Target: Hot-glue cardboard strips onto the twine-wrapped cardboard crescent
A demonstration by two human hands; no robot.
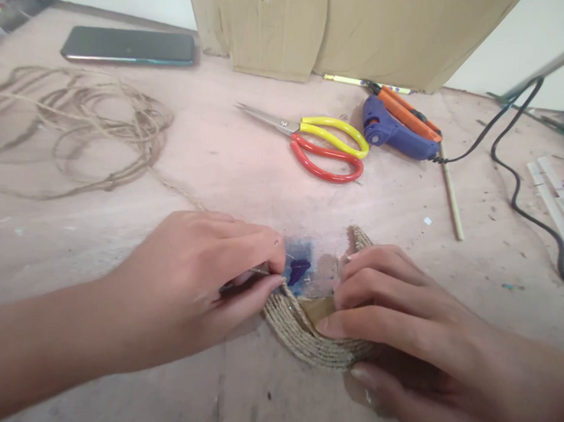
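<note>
scuffed plywood tabletop, cardboard sheet against pale wall

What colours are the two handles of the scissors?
One handle of the scissors is yellow, the other red; the head view shows it.

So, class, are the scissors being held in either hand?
No: the scissors lie on the table, apart from both hands, which are on the twine-wrapped piece.

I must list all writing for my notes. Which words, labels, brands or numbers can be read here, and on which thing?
None can be read.
Phone: dark screen, no text.
Scissors: no lettering visible.
Glue gun: no lettering visible.
Yellow stick by the cardboard: marks too small and blurred.
</note>
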